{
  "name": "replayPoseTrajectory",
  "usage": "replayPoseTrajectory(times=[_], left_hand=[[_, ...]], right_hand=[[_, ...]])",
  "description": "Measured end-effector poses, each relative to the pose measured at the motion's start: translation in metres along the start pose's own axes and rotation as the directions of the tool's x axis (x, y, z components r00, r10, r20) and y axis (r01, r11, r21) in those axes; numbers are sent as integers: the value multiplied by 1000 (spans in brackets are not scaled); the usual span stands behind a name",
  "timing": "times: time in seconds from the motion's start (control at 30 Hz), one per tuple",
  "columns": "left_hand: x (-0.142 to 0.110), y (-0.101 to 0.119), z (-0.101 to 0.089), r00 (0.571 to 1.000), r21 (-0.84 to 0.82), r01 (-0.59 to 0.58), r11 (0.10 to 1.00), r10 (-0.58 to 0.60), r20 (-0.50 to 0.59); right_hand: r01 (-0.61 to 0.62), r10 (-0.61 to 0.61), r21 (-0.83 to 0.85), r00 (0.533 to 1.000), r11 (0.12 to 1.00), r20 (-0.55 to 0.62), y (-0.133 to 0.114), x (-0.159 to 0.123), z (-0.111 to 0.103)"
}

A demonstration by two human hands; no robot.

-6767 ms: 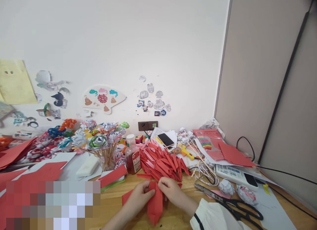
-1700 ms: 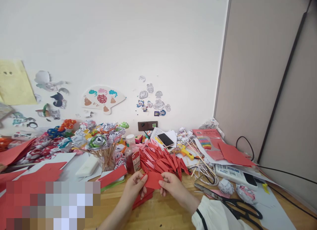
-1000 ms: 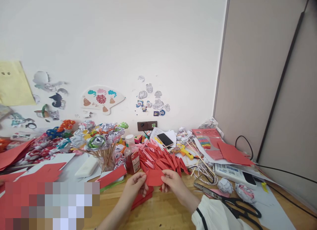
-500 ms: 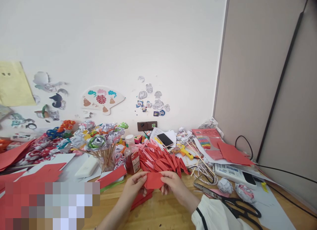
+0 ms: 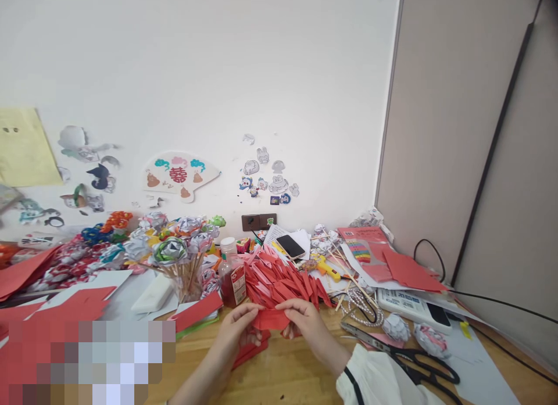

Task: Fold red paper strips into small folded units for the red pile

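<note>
Between my two hands is a small piece of red paper [image 5: 272, 319], held up just above the wooden table. My left hand [image 5: 239, 329] pinches its left edge, thumb on top and fingers curled beneath. At the right edge, my right hand [image 5: 301, 321] grips it in the same way, and the upper edge looks folded over between the thumbs. Below and behind lie more red paper pieces [image 5: 249, 351] on the tabletop. Just beyond my fingers spreads a heap of folded red paper strips [image 5: 279, 280].
Black-handled scissors [image 5: 418, 358] lie by my right forearm, near crumpled paper balls [image 5: 396, 326]. A bottle of red liquid [image 5: 231, 277] stands behind my left hand. Farther back are a phone [image 5: 290, 247], a yellow glue gun [image 5: 328, 268] and a cup of sticks [image 5: 188, 286] with paper flowers.
The red paper now shows a fold along its upper edge and looks shorter. My right thumb has shifted slightly left and inward; both hands still hold the paper.
</note>
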State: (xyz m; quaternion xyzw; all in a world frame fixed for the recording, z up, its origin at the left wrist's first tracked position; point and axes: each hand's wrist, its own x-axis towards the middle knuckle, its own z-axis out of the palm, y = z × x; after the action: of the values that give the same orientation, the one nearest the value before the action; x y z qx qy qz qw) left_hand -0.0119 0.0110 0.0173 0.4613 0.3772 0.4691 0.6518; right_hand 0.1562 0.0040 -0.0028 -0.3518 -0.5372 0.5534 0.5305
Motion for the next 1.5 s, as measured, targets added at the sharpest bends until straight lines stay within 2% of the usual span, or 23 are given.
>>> replayPoseTrajectory(times=[0.27,0.4,0.57,0.7,0.93,1.27,1.5], left_hand=[[-2,0,5,999,106,31,994,-30,-14],[-2,-2,6,1000,195,-20,981,19,7],[-2,-5,8,994,325,-105,940,96,45],[-3,-7,9,993,361,-115,925,99,64],[2,-16,5,997,418,-69,906,46,64],[1,-17,4,994,465,-103,880,76,76],[0,-16,3,999,471,5,882,-29,44]], right_hand=[[55,-52,-107,998,993,27,0,1,-1],[56,-49,-155,998,986,47,-2,-1,-1],[129,-104,-324,990,937,93,3,-1,-1],[133,-96,-397,989,908,112,7,-1,1],[151,-89,-414,982,898,166,7,-1,0],[145,-79,-422,982,895,169,10,0,-1],[161,-97,-476,983,864,155,11,0,-2]])
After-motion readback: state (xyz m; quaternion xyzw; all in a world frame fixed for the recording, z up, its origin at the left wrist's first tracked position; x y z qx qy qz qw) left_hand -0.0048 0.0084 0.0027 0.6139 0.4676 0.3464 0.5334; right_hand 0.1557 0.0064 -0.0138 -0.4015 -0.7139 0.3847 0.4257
